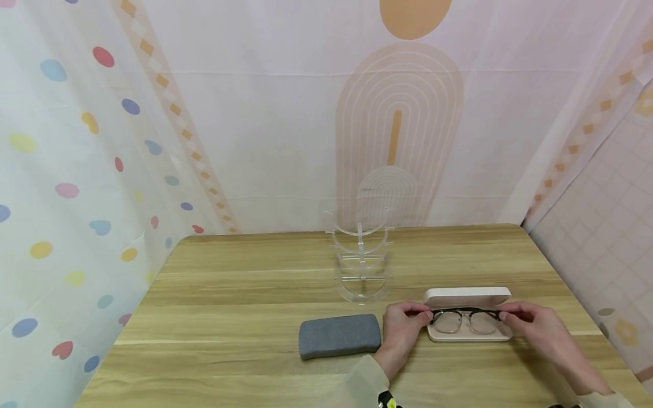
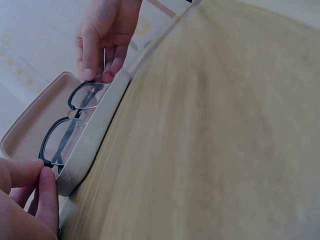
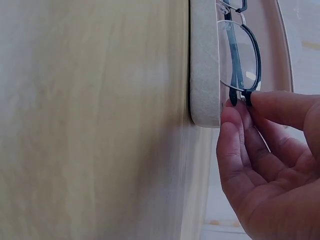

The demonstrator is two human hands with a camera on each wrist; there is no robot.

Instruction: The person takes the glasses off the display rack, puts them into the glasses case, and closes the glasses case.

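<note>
Black-browed eyeglasses (image 1: 463,321) with clear lenses sit at the mouth of an opened white glasses case (image 1: 469,338), its lid raised at the back. My left hand (image 1: 401,331) pinches the left hinge corner of the frame between thumb and fingers. At the other end, my right hand (image 1: 541,328) pinches the right hinge corner. In the right wrist view the temples of the eyeglasses (image 3: 259,62) lie folded behind the lenses, and the right hand (image 3: 270,155) has its thumb on the frame corner. The left wrist view shows the pinkish lining of the case (image 2: 37,120).
A closed grey glasses case (image 1: 339,336) lies just left of my left hand. Behind it stands a clear plastic tiered display rack (image 1: 362,277). The wooden table (image 1: 229,317) ends at a patterned curtain (image 1: 265,124) at the back.
</note>
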